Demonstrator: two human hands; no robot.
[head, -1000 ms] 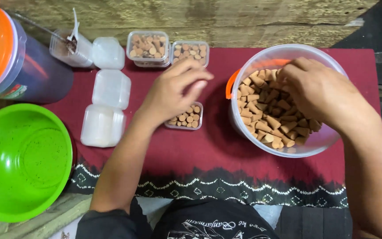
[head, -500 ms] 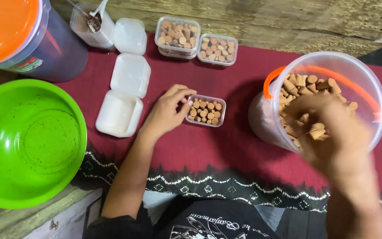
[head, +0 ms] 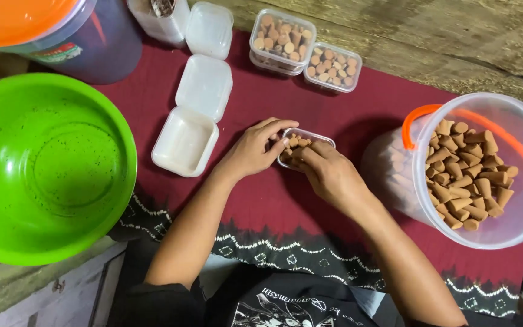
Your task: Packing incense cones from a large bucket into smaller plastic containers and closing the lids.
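Much of the small clear box (head: 305, 145) is hidden under the right hand (head: 328, 172), so only its far rim and a few brown cones (head: 296, 142) inside can be made out. The dark tub with an orange lid (head: 62, 27) is cut off at the top left edge, and the clear bucket (head: 485, 175) runs off the right edge. What sits in the container (head: 158, 15) at the far edge is hard to tell.

The small clear box is placed on the red cloth (head: 261, 206), near the middle, between the open white box (head: 186, 139) on the left and the bucket on the right. The left hand (head: 252, 148) is laid against the box's left side, fingers loosely curled and touching its rim. The right hand is lowered over the box, fingers bunched together over the cones; whether a cone is pinched cannot be told.

Half a second ago the right hand was blurred over the bucket; it is now brought across to the box. The left hand is kept at the box's side. The view is shifted, so the green bowl (head: 43, 169) is seen larger on the left.
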